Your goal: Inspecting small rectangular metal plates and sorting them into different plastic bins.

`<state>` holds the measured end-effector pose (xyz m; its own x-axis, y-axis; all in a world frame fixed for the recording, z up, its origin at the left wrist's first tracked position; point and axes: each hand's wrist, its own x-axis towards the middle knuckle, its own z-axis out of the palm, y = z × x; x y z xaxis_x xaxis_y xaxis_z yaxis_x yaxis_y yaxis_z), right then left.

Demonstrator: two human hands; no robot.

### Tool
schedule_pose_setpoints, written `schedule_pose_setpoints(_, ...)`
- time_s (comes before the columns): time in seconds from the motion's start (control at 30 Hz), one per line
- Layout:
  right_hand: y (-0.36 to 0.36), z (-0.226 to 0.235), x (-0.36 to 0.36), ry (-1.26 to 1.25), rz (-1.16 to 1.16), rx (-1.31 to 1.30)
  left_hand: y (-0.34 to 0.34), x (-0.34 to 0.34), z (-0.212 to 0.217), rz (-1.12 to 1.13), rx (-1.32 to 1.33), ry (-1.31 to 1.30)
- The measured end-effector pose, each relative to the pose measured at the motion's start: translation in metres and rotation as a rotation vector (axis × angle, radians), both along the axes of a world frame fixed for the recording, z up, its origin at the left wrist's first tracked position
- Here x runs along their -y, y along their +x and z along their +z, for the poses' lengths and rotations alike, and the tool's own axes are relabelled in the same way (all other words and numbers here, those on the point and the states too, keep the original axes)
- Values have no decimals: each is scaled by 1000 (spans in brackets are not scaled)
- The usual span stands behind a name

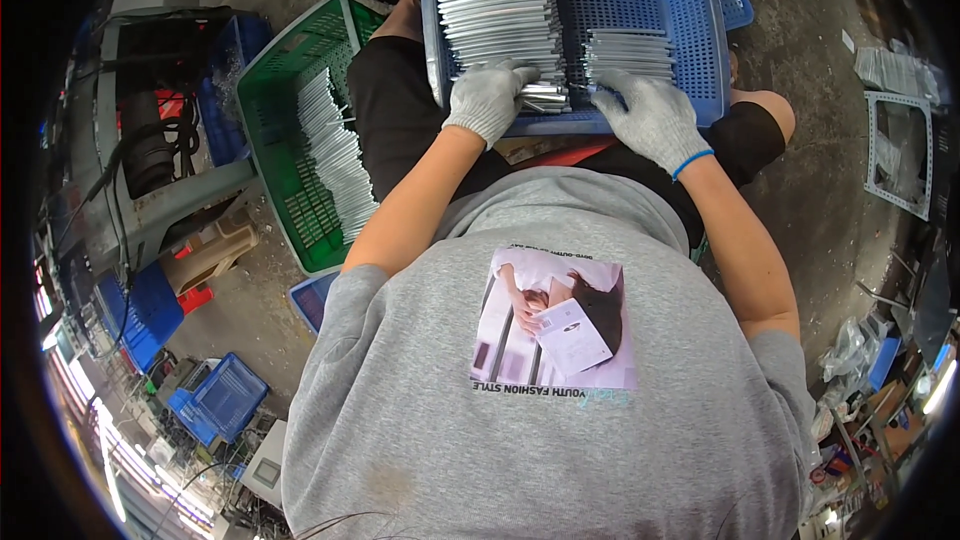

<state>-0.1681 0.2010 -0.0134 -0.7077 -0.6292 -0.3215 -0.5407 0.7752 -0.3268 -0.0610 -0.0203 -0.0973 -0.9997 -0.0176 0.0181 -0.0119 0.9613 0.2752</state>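
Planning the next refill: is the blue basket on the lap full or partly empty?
Partly empty: the blue basket shows bare mesh floor right of the metal strips.

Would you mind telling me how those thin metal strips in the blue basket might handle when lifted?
The metal strips look flat and straight, so probably stiff. Their shiny faces suggest a stack could slide apart. The left hand grips several together, so each is likely light.
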Motion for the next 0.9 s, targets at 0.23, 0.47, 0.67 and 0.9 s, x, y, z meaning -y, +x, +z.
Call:
schedule_pose_setpoints(0.23,5,12,-6,-57,-70,-10,1,9,24,0,88,38)
schedule_pose_setpoints(0.47,12,40,-1,-198,49,-47,19,26,36,16,99,628)
schedule_pose_setpoints(0.67,16,55,3,-152,98,-44,22,25,48,-153,-136,585)
schedule_pose_setpoints(0.9,15,48,6,-176,204,-174,20,18,64,-170,-149,551)
